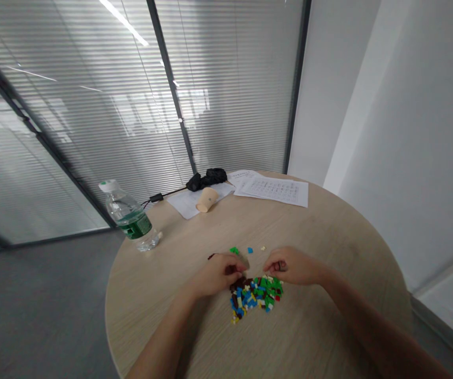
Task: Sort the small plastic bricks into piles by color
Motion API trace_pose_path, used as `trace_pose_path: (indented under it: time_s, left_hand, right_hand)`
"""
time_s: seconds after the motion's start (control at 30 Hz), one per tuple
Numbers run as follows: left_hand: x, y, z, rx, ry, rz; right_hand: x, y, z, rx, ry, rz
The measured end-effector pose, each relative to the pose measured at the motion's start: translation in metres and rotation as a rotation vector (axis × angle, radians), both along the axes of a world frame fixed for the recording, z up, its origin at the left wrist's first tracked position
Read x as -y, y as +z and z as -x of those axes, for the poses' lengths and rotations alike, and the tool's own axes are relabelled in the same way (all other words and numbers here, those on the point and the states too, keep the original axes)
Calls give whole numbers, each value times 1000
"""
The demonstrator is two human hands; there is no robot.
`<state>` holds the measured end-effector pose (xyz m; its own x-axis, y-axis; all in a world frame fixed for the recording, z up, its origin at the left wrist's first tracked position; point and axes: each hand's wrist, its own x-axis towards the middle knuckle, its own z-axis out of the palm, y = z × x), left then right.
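A pile of small toy building bricks [252, 296] in blue, green, white, yellow, red and dark brown lies on the round wooden table [309, 326]. At the pile's upper left edge is my left hand [222, 271], its fingers curled in towards the thumb. My right hand [289, 265] rests by the upper right edge, fingers bent and closed. Whatever either hand may hold is too small to make out. Just beyond the hands lie some green bricks [234, 250], a blue brick [250, 250] and a pale yellow brick [263, 248]. Dark brown bricks [211, 256] show partly behind my left hand.
A clear plastic bottle [134, 223] with a green label stands at the table's left edge. Towards the back are a paper cup [206, 200] on its side, a black crumpled item [206, 179], a cable [156, 198] and printed sheets [276, 189]. Blinds and glass rise behind.
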<state>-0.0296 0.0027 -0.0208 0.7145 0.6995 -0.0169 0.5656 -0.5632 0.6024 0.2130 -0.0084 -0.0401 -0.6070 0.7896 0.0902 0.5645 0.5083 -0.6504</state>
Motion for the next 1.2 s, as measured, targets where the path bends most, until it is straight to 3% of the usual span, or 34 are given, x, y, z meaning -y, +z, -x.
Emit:
trace_pose_path:
  time_s: [0.17,0.6,1.0,1.2]
  left_hand:
    - [-2,-3,2,-27,47,-21]
    - [-1,1,1,-45,51,-20]
    - [-1,0,1,-36,28,-38]
    - [-1,-1,1,-32,23,-47]
  right_hand:
    - [1,1,-2,-1,74,3]
    - [2,0,9,12,22,-42]
    - [-12,-14,3,-209,-310,-112]
    - [-17,-18,0,-190,-411,-101]
